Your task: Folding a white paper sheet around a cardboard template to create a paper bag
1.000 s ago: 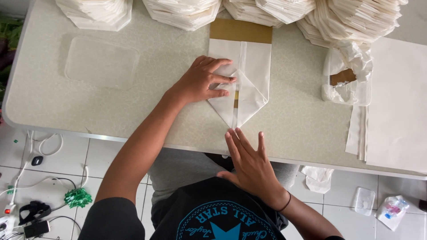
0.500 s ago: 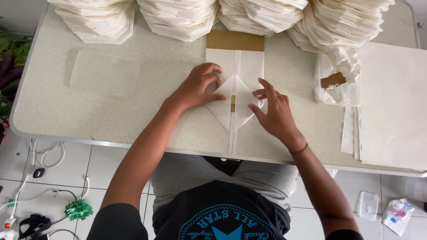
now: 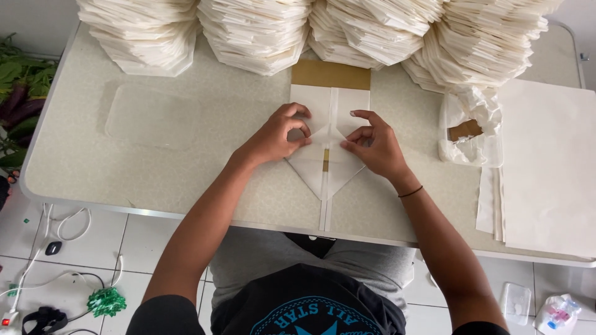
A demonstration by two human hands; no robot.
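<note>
**Two hands pressing folds into a paper bag**

Between the two hands lies a white paper bag (image 3: 329, 155), flat on the speckled surface (image 3: 186, 167), its brown band (image 3: 330, 75) on the far side from the person and its near end folded into a point. The left hand (image 3: 276, 138) rests on the bag's left flap with fingers curled, the tips pinching the paper edge near the middle seam. The right hand (image 3: 372, 144) mirrors it on the right flap, fingers bent and pressing down; a dark band (image 3: 411, 192) circles that wrist. The two hands sit close together, nearly meeting over the centre line.

Beyond the hands, at the far edge of the surface, stand several tall stacks of folded paper bags (image 3: 254, 31). To the right of the right hand sits a clear plastic container (image 3: 472, 133) with a brown piece inside, and further right lie flat white paper sheets (image 3: 546, 167). Left of the left hand lies a clear plastic sheet (image 3: 167, 115).
</note>
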